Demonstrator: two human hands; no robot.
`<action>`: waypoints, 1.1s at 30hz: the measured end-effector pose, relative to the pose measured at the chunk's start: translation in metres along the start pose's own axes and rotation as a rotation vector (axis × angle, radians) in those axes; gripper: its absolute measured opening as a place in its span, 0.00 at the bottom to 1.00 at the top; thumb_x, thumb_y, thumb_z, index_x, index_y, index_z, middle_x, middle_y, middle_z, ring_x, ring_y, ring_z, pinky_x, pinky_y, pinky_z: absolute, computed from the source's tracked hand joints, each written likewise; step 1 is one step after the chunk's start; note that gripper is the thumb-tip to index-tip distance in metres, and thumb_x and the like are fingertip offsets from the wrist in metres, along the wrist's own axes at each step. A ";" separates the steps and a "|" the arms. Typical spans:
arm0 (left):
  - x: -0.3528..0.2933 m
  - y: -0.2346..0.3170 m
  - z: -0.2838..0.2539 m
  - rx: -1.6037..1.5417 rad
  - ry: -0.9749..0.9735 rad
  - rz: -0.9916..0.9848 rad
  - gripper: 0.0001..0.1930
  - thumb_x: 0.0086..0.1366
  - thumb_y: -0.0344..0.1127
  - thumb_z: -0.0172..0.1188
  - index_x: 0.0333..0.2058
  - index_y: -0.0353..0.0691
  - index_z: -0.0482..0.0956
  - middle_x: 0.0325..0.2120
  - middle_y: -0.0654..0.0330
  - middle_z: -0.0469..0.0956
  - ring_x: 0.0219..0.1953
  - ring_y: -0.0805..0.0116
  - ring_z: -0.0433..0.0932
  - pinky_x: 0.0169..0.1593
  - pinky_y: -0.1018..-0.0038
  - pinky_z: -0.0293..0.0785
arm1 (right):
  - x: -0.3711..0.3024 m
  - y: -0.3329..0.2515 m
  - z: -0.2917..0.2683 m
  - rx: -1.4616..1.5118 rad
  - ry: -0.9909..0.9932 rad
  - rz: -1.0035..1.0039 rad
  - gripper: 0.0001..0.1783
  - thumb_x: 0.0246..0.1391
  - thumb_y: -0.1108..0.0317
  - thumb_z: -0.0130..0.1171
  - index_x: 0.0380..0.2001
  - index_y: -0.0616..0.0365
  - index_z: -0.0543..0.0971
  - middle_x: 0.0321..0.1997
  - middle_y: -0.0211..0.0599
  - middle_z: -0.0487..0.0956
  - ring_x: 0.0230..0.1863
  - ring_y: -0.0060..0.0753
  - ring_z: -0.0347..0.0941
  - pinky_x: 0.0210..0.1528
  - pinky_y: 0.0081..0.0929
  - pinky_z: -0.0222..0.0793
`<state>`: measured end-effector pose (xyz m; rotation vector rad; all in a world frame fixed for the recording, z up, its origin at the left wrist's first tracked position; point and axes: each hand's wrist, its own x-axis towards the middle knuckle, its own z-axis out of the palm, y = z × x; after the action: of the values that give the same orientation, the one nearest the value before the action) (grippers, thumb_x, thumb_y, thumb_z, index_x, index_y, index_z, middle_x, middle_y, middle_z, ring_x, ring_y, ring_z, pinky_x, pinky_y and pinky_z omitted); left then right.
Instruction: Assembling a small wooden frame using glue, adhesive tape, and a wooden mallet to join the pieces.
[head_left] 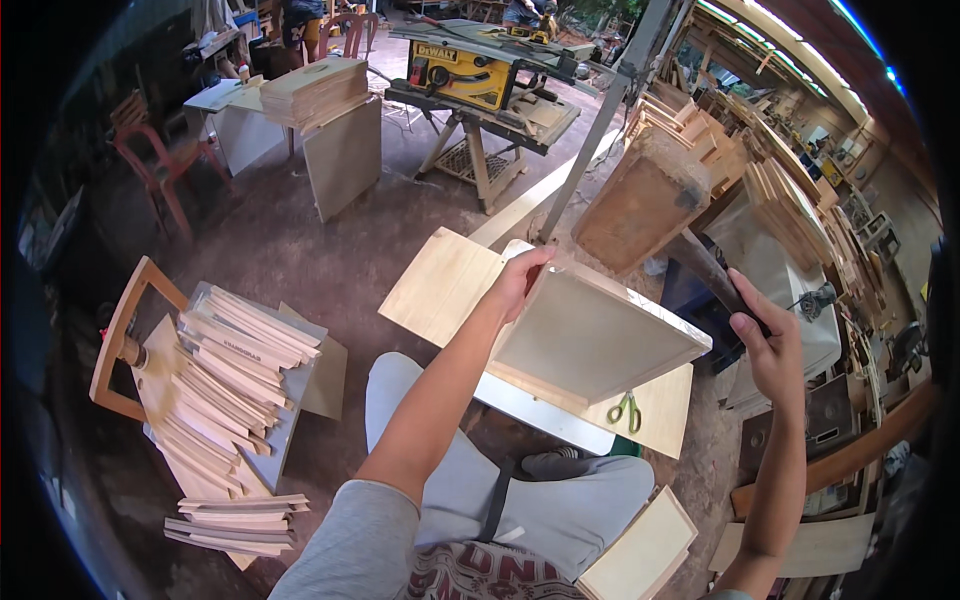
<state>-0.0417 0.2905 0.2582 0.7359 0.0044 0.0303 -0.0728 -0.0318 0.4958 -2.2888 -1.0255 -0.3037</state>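
Observation:
My left hand (520, 280) grips the upper left corner of a shallow wooden tray-like frame (600, 335), which stands tilted on a pale wooden board (440, 285) in front of my knees. In my right hand (768, 345) is the dark handle of a large wooden mallet (645, 200), its blocky brown head raised just above the frame's far edge. The head looks apart from the frame. Green-handled scissors (625, 412) lie on the board at the frame's near right side.
Curved wooden strips (230, 380) are piled at left beside a wooden frame piece (110, 350). Flat panels (640, 550) lie by my right thigh. Farther off stand a yellow table saw (460, 75), stacked boards (315, 90) and a red chair (165, 160). A metal post (600, 130) rises ahead.

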 end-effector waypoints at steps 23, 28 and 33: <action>0.000 0.003 0.000 0.072 0.000 -0.057 0.25 0.68 0.50 0.59 0.55 0.36 0.77 0.51 0.55 0.80 0.55 0.65 0.77 0.62 0.67 0.71 | -0.003 0.027 0.022 -0.043 -0.098 -0.042 0.26 0.56 0.76 0.63 0.60 0.57 0.79 0.42 0.53 0.85 0.37 0.40 0.80 0.47 0.25 0.72; 0.003 0.004 -0.002 0.052 -0.054 -0.034 0.21 0.67 0.49 0.60 0.50 0.39 0.79 0.46 0.57 0.82 0.50 0.66 0.79 0.57 0.67 0.74 | 0.003 0.020 0.017 -0.094 -0.095 0.001 0.28 0.55 0.76 0.63 0.60 0.54 0.80 0.38 0.55 0.84 0.34 0.46 0.79 0.45 0.29 0.73; 0.003 0.007 0.004 0.045 -0.046 -0.008 0.19 0.65 0.48 0.62 0.47 0.41 0.80 0.41 0.59 0.83 0.46 0.66 0.81 0.53 0.67 0.76 | -0.006 0.029 0.022 -0.015 -0.068 -0.011 0.28 0.54 0.76 0.64 0.61 0.53 0.80 0.38 0.56 0.83 0.35 0.49 0.79 0.45 0.30 0.73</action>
<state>-0.0392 0.2928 0.2661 0.7815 -0.0359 0.0053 -0.0564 -0.0375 0.4634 -2.3214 -1.0738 -0.2407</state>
